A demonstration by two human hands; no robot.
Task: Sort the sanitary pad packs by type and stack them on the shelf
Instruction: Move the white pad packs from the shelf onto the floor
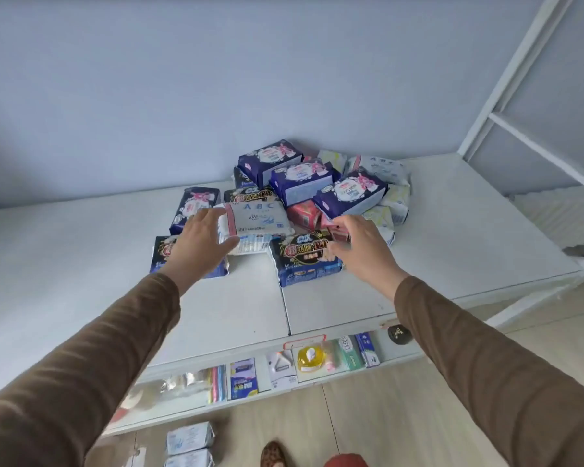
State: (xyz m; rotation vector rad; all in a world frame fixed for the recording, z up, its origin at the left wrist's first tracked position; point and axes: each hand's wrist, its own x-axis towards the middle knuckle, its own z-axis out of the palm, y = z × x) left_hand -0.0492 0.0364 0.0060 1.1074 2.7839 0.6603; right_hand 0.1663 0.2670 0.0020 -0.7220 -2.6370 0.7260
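A heap of sanitary pad packs lies on the white shelf top [317,305]. My left hand [199,246] grips the left end of a white ABC pack [258,219] lying on top of the heap. My right hand [361,246] hovers with fingers apart over a dark blue 420 pack [305,261] and touches a red pack [305,214]. Another dark blue 420 pack [161,254] lies partly under my left hand. Purple packs with pink bows [349,193] pile up behind. More white packs [381,166] lie at the back right.
The pale blue wall stands just behind the heap. A white metal frame [506,96] rises at the right. Below the shelf edge, a lower shelf holds small goods [309,360]. White packs [189,436] lie on the floor near my feet.
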